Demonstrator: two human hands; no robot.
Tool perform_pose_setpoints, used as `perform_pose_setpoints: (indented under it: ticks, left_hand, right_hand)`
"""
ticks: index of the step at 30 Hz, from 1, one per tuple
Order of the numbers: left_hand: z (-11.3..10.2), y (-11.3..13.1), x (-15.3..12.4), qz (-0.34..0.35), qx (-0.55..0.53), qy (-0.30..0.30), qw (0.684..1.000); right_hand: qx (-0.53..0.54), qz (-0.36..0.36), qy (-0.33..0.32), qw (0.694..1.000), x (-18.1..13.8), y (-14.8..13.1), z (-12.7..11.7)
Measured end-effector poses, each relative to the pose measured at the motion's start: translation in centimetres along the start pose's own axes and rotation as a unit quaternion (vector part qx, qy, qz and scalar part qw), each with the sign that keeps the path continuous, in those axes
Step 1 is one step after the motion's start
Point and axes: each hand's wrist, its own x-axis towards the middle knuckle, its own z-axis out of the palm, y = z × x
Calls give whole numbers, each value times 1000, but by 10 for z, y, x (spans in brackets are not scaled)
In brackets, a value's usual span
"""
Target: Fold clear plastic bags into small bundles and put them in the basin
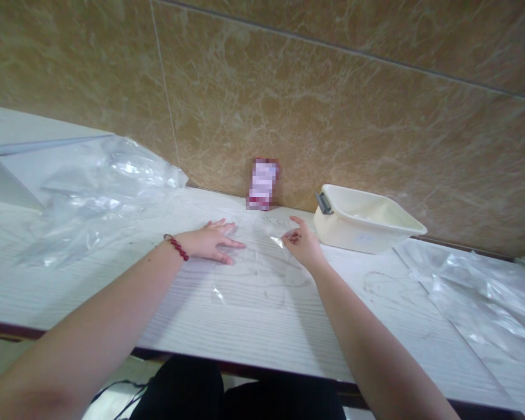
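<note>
A clear plastic bag (249,283) lies flat on the white wood-grain table in front of me, its outline faint. My left hand (212,242) rests on the bag's left side with the fingers spread, a red bead bracelet (176,247) at the wrist. At the bag's upper right, my right hand (304,242) pinches its edge between thumb and fingers, and a shiny bit of film shows by the fingertips. Just right of that hand stands a cream plastic bin (354,233) with a grey handle; its contents are hard to make out.
Against the brown marbled wall (254,93) leans a phone-like object (263,184), its face blurred. Clear plastic bags (100,186) are heaped at the left beside a white box (21,157). More clear plastic (485,291) lies at the right. The table's dark front edge (254,373) runs before my lap.
</note>
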Motion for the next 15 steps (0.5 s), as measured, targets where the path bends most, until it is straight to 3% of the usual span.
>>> perform_pose_setpoints:
  ticks: [7, 12, 15]
  left_hand:
    - [0, 14, 8, 80, 0, 114, 990]
    - [1, 22, 10, 105, -14, 123, 987]
    - [4, 23, 13, 111, -14, 129, 985]
  right_hand:
    - [15, -77, -97, 992, -7, -6, 4]
    - [49, -96, -150, 983, -10, -5, 5]
    - [44, -96, -144, 984, -9, -6, 5]
